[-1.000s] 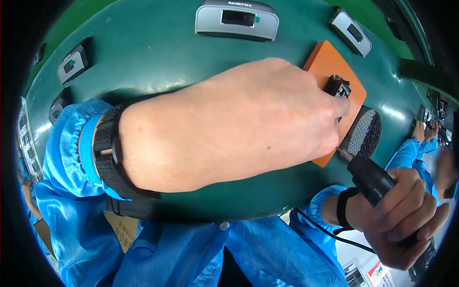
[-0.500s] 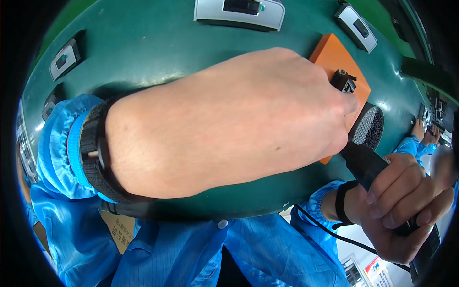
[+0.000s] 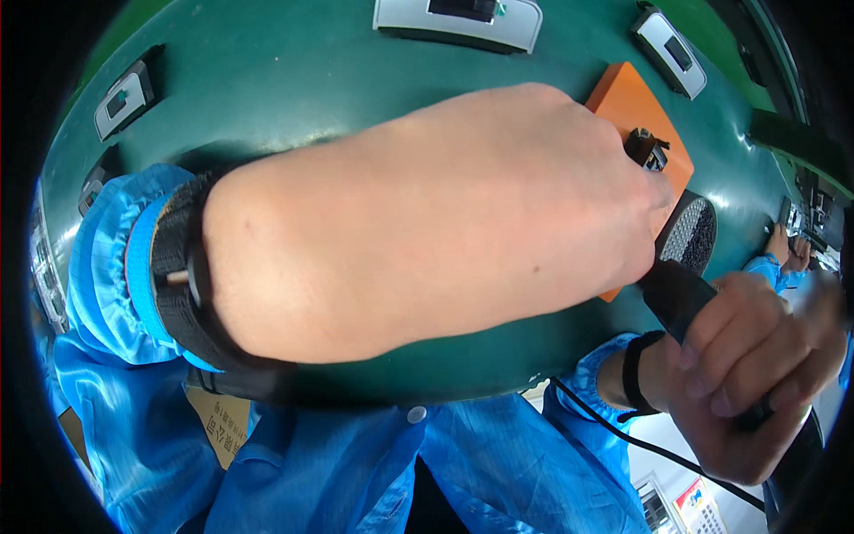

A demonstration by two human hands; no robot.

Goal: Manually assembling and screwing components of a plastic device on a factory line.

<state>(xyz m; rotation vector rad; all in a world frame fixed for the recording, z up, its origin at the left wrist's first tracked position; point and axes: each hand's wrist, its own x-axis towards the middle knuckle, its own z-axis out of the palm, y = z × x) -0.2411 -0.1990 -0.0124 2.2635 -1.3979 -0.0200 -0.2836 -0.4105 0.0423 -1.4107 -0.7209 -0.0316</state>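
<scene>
A powered driver (image 3: 673, 298) closes in at a bench (image 3: 329, 76): its metal bit, in plain view a second ago beside the left hand (image 3: 556, 187), is now out of sight, and its dark nose meets the outline of that hand. The shift suggests the tool has been brought in to the small black part (image 3: 648, 149), though whether the bit touches it cannot be made out.

The part sits on an orange block (image 3: 633, 98) at the right of the bench, partly covered by the left hand, whose fingers curl downward; their tips are hidden, so what they grip cannot be told. The right hand (image 3: 743, 351) is wrapped firmly around the driver.

By count: two working hands, one driver, one orange block, one black part visible on it, and one oval tray (image 3: 680, 229) just beside the block, holding dark bits too small to number. Four silver-and-black devices stand around the bench: one at top centre (image 3: 405, 16), one at upper right (image 3: 660, 40) and two at the left (image 3: 135, 93) (image 3: 94, 184). One black cable (image 3: 640, 442) runs below the right wrist. Farther right, a co-worker's two hands (image 3: 787, 252) are busy.
</scene>
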